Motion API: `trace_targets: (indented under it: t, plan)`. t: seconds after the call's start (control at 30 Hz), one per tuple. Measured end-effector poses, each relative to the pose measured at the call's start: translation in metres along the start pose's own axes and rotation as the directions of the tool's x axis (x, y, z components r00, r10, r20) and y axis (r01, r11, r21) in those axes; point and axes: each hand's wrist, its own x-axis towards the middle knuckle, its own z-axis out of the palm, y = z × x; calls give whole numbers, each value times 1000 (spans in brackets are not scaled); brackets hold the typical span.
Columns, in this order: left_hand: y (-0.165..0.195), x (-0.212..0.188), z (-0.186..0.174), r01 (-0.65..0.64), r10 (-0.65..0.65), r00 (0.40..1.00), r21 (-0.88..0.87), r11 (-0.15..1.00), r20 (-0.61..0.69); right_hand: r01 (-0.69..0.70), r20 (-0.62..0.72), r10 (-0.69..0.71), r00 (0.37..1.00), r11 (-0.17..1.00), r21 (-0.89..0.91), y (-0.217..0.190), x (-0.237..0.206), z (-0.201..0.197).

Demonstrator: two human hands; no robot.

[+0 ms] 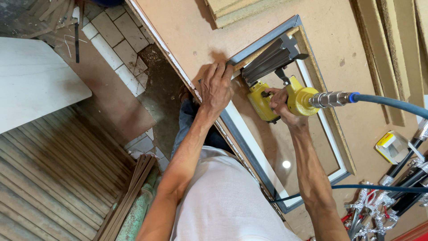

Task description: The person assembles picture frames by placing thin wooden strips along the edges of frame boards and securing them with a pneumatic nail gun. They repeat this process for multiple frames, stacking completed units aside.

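Observation:
My right hand point(280, 103) grips a yellow pneumatic nail gun point(273, 85); its dark metal magazine points toward a corner of a rectangular grey-edged frame point(249, 147). The frame lies on a brown board workbench point(187, 27). My left hand point(216, 85) presses flat on the frame's corner, fingers spread over the grey edge beside the gun's nose. A blue air hose point(392, 103) runs from the gun's metal coupling off to the right.
Strips of chipboard point(392, 53) lie at the top and right of the bench. Several caulking-type guns point(392, 196) and a small yellow box point(392, 147) sit at the right edge. A white panel point(35, 80), stacked slats and a tiled floor lie to the left.

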Motion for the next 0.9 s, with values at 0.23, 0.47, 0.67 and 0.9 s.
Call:
trace_targets:
  t: [0.23,0.47,0.67,0.9]
  plan:
    - [-1,1,-2,-15,15,999,12,1000,-33,41,58,-43,997,999,26,7,-7,-7]
    - [5,12,7,-12,11,1000,-35,999,-24,76,-161,-65,985,995,67,4,-89,-15]
    - [1,21,17,-224,224,974,55,973,2,185,-689,-113,716,982,31,-30,-270,-20]
    - [-3,34,8,-201,143,938,162,966,315,539,-960,-54,-274,818,-200,-3,-466,-1]
